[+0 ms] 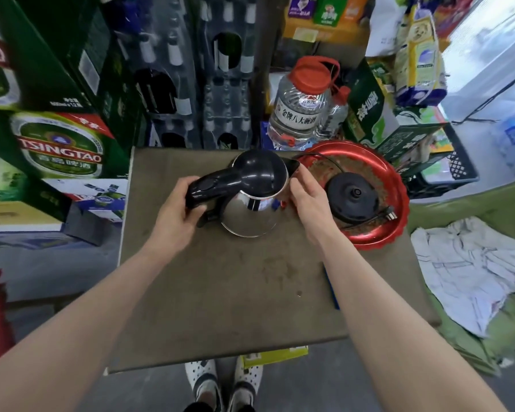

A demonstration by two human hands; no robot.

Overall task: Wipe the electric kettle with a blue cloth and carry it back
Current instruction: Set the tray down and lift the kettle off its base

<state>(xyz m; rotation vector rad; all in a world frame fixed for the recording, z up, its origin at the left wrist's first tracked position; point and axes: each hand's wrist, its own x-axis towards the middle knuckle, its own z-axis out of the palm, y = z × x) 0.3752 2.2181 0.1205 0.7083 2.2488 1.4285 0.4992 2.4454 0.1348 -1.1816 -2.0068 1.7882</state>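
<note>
The electric kettle [252, 212], steel-bodied with a black lid and handle, stands on the brown table [220, 292] near its far edge. My left hand [179, 209] grips the black handle from the left. My right hand [306, 197] touches the kettle's right side just below the spout, fingers against the steel. The kettle's black power base [353, 196] lies in a red tray [399, 185] right of the kettle, with its cord and plug. A thin blue strip [332, 289] shows at the table's right edge beside my right forearm; I cannot tell whether it is the cloth.
Green beer cartons [60, 144] and crates of bottles [191, 84] are stacked left and behind. A clear jug with a red cap [301, 111] stands behind the tray. A white cloth [476, 269] lies on green fabric at the right. My feet [223, 388] are under the table's near edge.
</note>
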